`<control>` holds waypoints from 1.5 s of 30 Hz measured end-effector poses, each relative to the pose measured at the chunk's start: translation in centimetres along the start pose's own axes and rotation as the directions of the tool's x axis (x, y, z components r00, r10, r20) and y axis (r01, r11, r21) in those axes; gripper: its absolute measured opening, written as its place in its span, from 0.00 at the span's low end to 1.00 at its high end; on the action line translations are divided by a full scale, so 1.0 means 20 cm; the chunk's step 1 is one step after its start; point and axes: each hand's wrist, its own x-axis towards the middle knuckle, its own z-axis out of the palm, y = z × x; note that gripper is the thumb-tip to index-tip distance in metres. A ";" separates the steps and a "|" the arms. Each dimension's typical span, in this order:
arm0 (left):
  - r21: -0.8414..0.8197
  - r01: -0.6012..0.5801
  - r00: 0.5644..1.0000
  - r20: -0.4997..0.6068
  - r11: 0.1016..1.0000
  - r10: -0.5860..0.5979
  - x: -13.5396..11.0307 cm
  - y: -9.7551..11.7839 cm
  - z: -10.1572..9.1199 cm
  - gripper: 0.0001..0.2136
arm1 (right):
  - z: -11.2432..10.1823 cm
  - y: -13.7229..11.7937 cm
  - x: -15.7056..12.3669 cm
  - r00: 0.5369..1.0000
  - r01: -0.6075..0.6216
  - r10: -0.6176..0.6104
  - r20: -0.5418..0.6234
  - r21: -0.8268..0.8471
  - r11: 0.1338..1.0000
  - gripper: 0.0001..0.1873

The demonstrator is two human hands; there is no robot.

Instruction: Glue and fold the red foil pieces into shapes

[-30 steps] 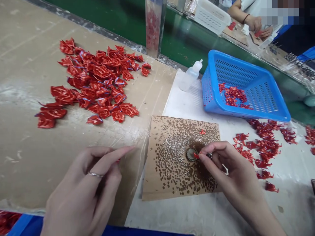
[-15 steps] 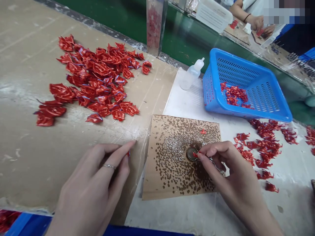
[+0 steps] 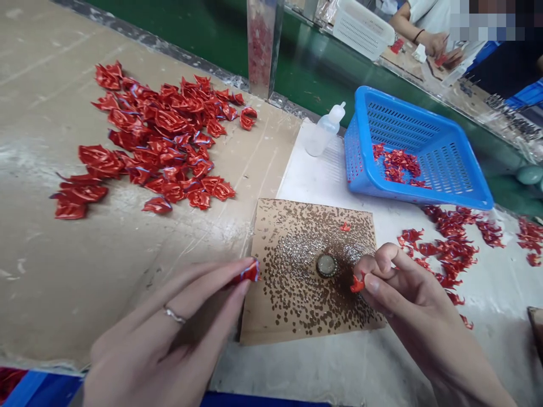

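My left hand, with a ring on one finger, pinches a folded red ribbon piece at its fingertips, just over the left edge of a glue-spotted cardboard square. My right hand pinches a small red ribbon bit over the right part of the cardboard, beside a round metal cap at its middle. A second tiny red bit lies near the cardboard's far edge.
A big pile of folded red ribbon pieces lies far left. A blue basket with red bits, a small squeeze bottle and loose red bits lie right. Across a green belt another person's hands work beside a white basket.
My right hand lifted its small red bit off the metal cap and drew back to the right. My left hand slid right, bringing its red piece to the cardboard's left edge.
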 end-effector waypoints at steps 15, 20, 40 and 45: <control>-0.160 -0.122 0.986 0.094 0.980 0.138 -0.06 0.17 0.14 0.12 | -0.17 0.12 -0.18 0.903 0.219 -0.415 -0.115 -0.708 0.672 0.08; -0.129 -0.117 0.990 0.068 0.985 0.126 -0.07 0.19 0.15 0.11 | -0.16 0.15 -0.23 0.903 0.199 -0.402 -0.150 -0.684 0.702 0.09; -0.274 -0.098 0.977 0.158 0.957 0.145 -0.11 0.26 0.21 0.08 | -0.57 -0.07 0.03 0.883 0.409 -0.465 0.071 -0.604 0.684 0.12; -0.319 -0.107 0.963 0.201 0.942 0.177 -0.11 0.26 0.22 0.09 | -0.62 -0.07 0.14 0.877 0.436 -0.477 0.061 -0.518 0.736 0.04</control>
